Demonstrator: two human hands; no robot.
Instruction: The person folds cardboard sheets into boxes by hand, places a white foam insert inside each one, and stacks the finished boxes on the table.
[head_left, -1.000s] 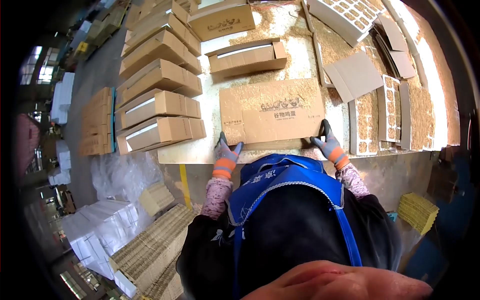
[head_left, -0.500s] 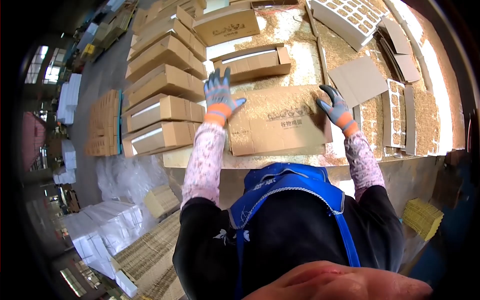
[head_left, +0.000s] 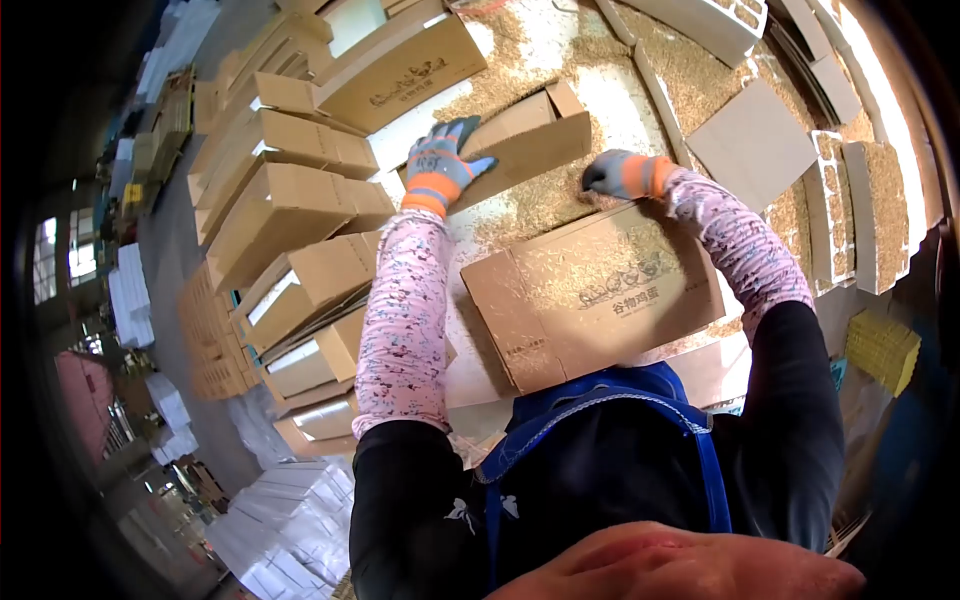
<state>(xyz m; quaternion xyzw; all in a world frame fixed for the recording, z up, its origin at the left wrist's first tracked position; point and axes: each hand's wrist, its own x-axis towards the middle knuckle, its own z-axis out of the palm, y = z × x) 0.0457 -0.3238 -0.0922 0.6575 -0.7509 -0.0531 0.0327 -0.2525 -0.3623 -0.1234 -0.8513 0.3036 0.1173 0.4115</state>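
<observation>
My left hand [head_left: 440, 165], in a grey and orange glove, lies against the left end of a narrow open carton [head_left: 535, 150]. Its fingers are spread and the thumb reaches over the carton's side. My right hand [head_left: 618, 176] is curled, fingers down, over loose husks [head_left: 560, 205] to the right of that carton; whatever it may hold is hidden. Closest to my apron lies a flat, printed brown carton [head_left: 610, 300], turned at an angle and dusted with husks.
Brown cartons [head_left: 290, 180] stand in a row along the left, with a larger printed carton [head_left: 420, 75] at the back. A cardboard sheet [head_left: 752, 140] lies on the right beside husk-filled white trays [head_left: 833, 210]. A wooden strip [head_left: 657, 95] crosses the table.
My right hand has left the flat carton's right edge and moved to the husks, fingers curling. My left hand now touches the narrow carton. The flat carton sits closer to me and more tilted.
</observation>
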